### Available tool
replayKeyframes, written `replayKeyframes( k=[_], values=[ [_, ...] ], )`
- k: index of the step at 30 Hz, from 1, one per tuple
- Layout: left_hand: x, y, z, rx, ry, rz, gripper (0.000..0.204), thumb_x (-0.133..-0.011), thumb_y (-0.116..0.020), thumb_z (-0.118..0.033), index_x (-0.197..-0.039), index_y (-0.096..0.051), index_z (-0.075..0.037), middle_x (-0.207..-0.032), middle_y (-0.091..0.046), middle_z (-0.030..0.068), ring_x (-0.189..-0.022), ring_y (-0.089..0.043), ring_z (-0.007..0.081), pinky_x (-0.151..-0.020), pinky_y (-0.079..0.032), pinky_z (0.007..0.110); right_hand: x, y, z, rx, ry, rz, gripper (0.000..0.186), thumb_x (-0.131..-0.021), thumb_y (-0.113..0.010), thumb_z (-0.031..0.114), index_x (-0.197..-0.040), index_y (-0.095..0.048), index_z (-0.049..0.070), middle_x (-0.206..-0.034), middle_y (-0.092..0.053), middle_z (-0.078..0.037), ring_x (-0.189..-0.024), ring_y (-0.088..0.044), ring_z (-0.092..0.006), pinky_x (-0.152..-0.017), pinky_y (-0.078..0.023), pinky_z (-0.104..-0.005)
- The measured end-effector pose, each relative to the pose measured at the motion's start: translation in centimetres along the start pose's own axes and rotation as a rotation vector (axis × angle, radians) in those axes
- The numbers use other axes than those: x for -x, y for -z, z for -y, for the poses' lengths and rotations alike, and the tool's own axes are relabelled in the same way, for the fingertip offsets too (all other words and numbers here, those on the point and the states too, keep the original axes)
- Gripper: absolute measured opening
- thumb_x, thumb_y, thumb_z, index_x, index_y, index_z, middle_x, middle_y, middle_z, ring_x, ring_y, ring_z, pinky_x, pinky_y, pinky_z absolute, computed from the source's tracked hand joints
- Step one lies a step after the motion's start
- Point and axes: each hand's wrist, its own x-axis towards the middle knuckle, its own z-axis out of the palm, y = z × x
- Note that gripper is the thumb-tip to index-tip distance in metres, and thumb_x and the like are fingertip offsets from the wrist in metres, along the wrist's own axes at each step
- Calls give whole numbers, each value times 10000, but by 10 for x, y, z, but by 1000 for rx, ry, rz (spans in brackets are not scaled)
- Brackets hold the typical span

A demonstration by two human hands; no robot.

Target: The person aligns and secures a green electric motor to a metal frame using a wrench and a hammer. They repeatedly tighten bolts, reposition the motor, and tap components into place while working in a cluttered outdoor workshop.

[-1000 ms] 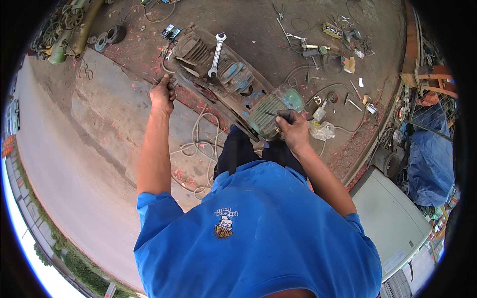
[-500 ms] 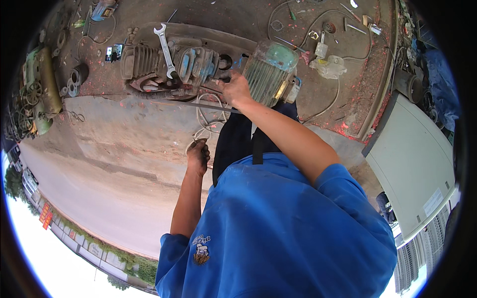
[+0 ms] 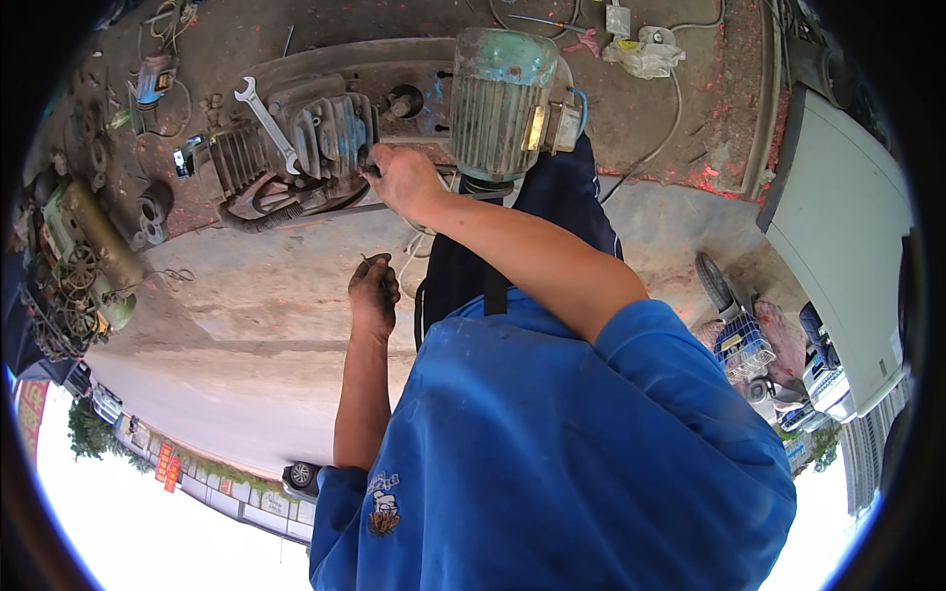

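My right hand [image 3: 409, 184] reaches to the near right side of a finned metal cylinder head [image 3: 335, 138] with worn blue paint. Its fingers are closed around a small dark part there, too covered to name. My left hand [image 3: 373, 297] is held lower, above the concrete, fingers curled, with a thin dark tip showing at the fingertips; what it holds is unclear. An open-ended wrench [image 3: 266, 123] lies across the machine, left of the cylinder head. To the right of my right hand stands a green ribbed electric motor [image 3: 503, 108].
A second finned cylinder [image 3: 236, 163] and a ribbed hose [image 3: 261, 222] lie left of the wrench. A pale cable runs behind my hands. At far left is a heap of old machine parts [image 3: 84, 266]; at right, a large pale panel [image 3: 838, 246] and a bicycle [image 3: 734, 325].
The view has shifted, with the machine now farther left. My right hand has moved left with it, staying by the cylinder head. A thin tip now shows at my left fingertips.
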Motion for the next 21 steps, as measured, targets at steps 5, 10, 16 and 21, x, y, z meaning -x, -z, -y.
replayKeyframes(
  k=[5,10,16,21],
  values=[
    [4,1,13,-23,-10,41,158,-958,-543,-114,-1055,-599,-2,-646,-508,9,-491,-442,104,-432,-337,245,1,-3,-1,-3,-31,-34,273,-807,-746,233,-927,-607,30,-801,-659,-210,-765,-650,-417,-683,-517,-488],
    [12,-8,13,1,7,17,176,-937,-543,-116,-1080,-572,-16,-631,-412,-37,-493,-376,73,-429,-279,226,-2,12,6,-11,90,-30,209,-805,-698,163,-915,-613,7,-867,-659,-240,-830,-643,-433,-736,-511,-510],
    [13,-3,16,46,-32,56,204,-939,-545,-131,-1102,-569,-11,-673,-469,-10,-533,-421,90,-455,-316,231,-18,15,13,-86,-135,-83,291,-794,-744,164,-942,-600,-40,-825,-660,-271,-810,-646,-457,-695,-524,-502],
    [15,-5,14,128,-52,72,244,-944,-530,-133,-1146,-569,-1,-742,-518,9,-586,-459,101,-490,-363,239,-14,10,5,-35,-24,-19,297,-805,-741,179,-961,-603,-33,-783,-646,-286,-786,-641,-468,-677,-523,-503]
  ],
)
